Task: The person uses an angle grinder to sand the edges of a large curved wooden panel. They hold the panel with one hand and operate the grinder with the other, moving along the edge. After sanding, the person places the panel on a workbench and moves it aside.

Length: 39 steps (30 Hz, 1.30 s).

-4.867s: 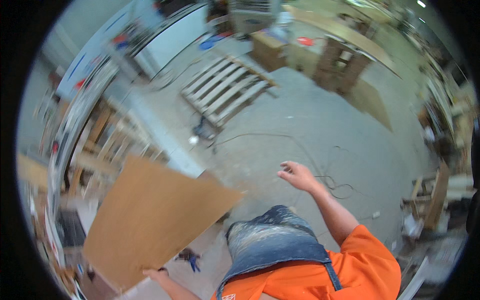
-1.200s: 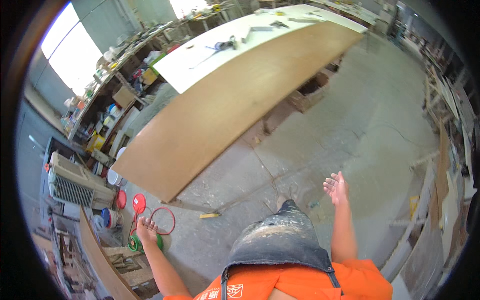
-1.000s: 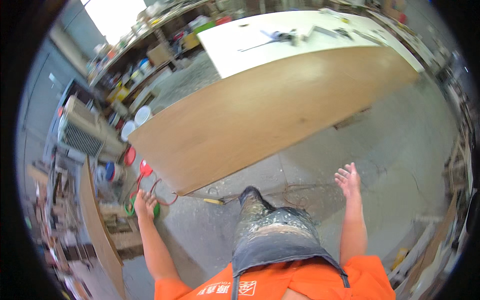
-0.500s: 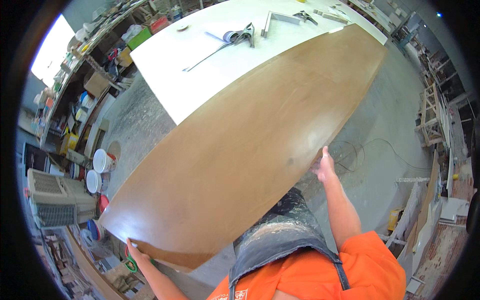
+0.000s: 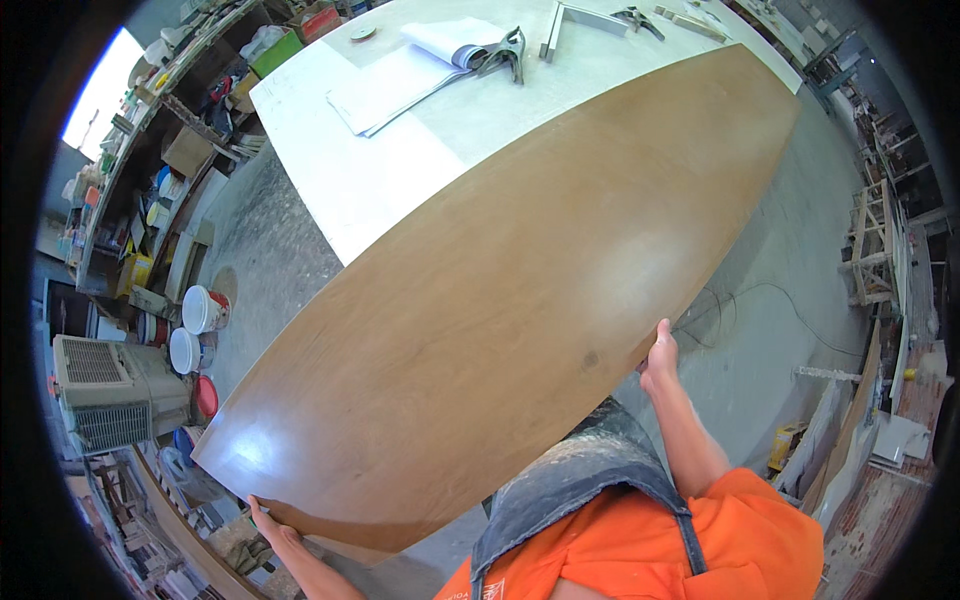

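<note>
A long brown wooden board [image 5: 480, 310] with a smooth, shiny face stretches from lower left to upper right in front of me. My left hand [image 5: 266, 520] is closed on its near left end, thumb on the top face and fingers hidden beneath. Farther along the near long edge, my right hand [image 5: 659, 362] grips the board the same way, thumb up. The board's far part overlaps the white table [image 5: 310, 170], and the near part hangs off it, over the floor and just before my dark apron [image 5: 570, 460].
On the table lie paper sheets [image 5: 400, 85] with a spring clamp [image 5: 512, 55], and a metal angle frame [image 5: 590, 20]. White buckets [image 5: 203, 310] and a beige air cooler [image 5: 110, 390] stand left. A cable [image 5: 790, 300] crosses the floor right; loaded shelves [image 5: 130, 200] line the left.
The board, still in both hands, has shifted slightly, its near edge lower in view. My right hand sits a little lower. The papers on the table now show more fully.
</note>
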### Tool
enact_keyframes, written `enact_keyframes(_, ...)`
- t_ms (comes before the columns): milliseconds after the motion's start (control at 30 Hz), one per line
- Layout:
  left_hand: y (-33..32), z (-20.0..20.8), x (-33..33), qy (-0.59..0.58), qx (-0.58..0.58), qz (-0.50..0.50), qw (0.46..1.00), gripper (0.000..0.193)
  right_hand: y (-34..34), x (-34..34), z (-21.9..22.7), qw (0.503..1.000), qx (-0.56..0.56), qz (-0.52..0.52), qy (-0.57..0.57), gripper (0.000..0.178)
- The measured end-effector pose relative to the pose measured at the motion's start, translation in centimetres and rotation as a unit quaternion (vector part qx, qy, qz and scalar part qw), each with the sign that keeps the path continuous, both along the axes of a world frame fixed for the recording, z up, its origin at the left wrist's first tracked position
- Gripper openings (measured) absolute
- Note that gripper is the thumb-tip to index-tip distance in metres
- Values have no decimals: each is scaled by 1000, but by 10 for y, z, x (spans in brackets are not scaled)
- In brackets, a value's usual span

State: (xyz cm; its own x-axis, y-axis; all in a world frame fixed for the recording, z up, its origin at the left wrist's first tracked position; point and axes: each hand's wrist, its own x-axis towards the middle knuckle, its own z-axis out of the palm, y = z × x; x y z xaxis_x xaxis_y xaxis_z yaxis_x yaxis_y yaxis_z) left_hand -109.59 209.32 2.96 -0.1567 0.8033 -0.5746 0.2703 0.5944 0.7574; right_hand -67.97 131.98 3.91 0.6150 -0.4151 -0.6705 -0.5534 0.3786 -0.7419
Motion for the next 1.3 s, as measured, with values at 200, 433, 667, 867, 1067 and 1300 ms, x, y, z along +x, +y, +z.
enact_keyframes(200,-25,7,21,-18,6,-15,1000,89,-17,5,-20,999,-37,19,18,53)
enact_keyframes(433,-50,22,49,3,34,-30,999,90,-23,10,-18,999,-54,-5,-3,52)
enact_keyframes(667,-21,-27,42,-7,-36,-13,999,69,-35,36,-19,997,-67,-25,-11,54)
enact_keyframes(867,-25,-44,56,7,-89,-112,990,68,-52,69,-8,997,-65,-50,-2,57)
enact_keyframes(1067,-73,-14,110,-46,-49,-92,993,76,-73,107,2,995,-86,-44,-9,60)
enact_keyframes(1300,-89,-51,161,4,15,-74,997,68,-109,140,0,981,-188,-54,-9,64)
